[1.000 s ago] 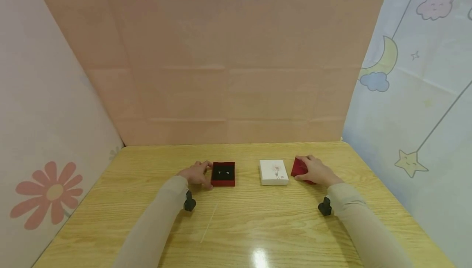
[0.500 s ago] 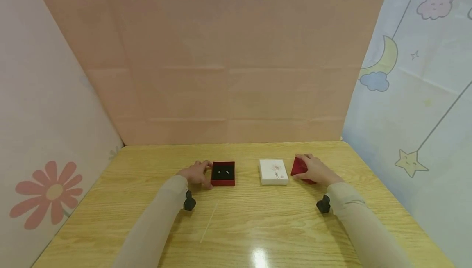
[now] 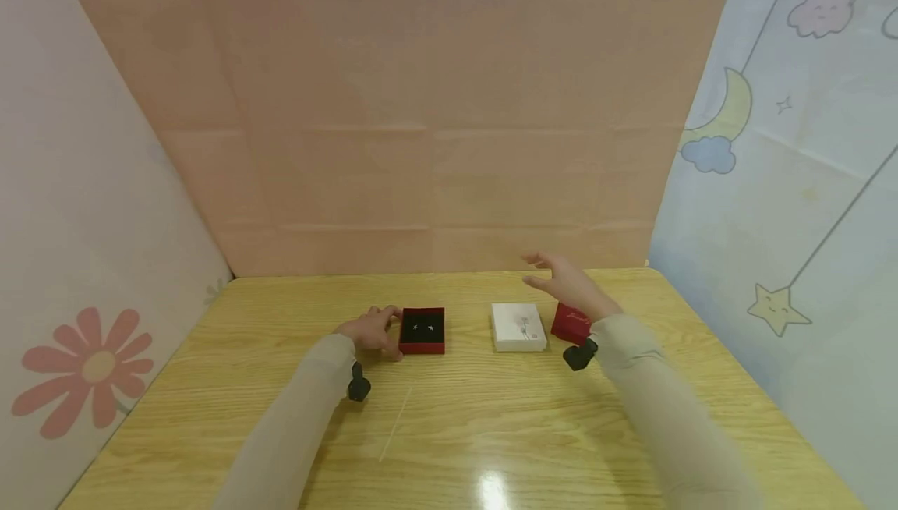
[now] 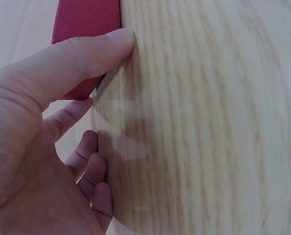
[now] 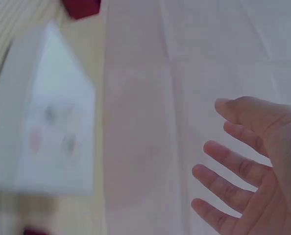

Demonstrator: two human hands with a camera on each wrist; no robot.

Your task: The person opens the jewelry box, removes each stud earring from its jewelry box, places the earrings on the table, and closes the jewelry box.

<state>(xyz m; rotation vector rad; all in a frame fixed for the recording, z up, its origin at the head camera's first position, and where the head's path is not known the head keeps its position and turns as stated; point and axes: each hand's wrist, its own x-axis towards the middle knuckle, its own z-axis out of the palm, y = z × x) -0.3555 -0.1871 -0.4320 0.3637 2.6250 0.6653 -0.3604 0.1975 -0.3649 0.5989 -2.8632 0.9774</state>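
Observation:
At the left side of a small red jewelry box point(image 3: 422, 348), my left hand point(image 3: 370, 331) holds it, thumb by the front corner and fingers toward the back. In the left wrist view the thumb lies across the red wall point(image 4: 86, 19). On the black insert sit two small silvery earrings point(image 3: 415, 327). My right hand point(image 3: 570, 285) is raised with its fingers spread and nothing in them. Below it a red lid point(image 3: 570, 326) with faint lettering rests on the table, partly hidden by the wrist. A white box point(image 3: 517, 326) with a flower print stands left of the lid.
The wooden table point(image 3: 449, 416) has a thin pale line on its front left part. A pinkish cloth point(image 3: 435, 143) hangs behind the back edge. Printed panels stand on both sides.
My right hand has let go of the red lid and moved up and left, above the table's back part. The lid stays on the table. The left hand remains at the jewelry box.

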